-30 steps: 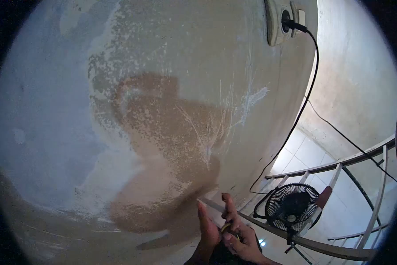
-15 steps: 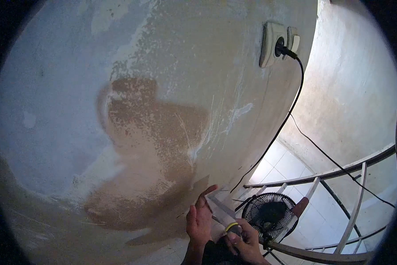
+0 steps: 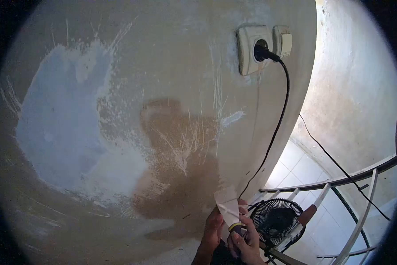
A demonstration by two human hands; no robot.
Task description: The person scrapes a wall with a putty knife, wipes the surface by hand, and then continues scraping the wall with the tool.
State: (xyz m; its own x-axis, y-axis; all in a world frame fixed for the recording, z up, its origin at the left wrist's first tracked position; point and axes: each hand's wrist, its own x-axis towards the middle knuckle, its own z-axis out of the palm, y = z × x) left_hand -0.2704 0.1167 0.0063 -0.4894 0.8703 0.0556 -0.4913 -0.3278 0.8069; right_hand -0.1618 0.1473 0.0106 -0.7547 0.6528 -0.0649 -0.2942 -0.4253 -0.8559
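Observation:
A scraper with a broad flat blade and a dark handle with a yellow band is held low in the view, in front of the wall. My right hand is wrapped round its handle. Beside the blade, on its left, is my left hand, its fingers partly hidden behind the blade, so its grip is unclear. The wall shows a pale bluish patch, a brown shadowed area and white scratches.
A socket with a black plug and cable is beside a switch. At the lower right, a black fan stands by a metal ladder above white floor tiles.
The view has shifted, showing more of the bluish patch. My left hand's raised fingers have moved in behind the blade, and the blade now points more upward.

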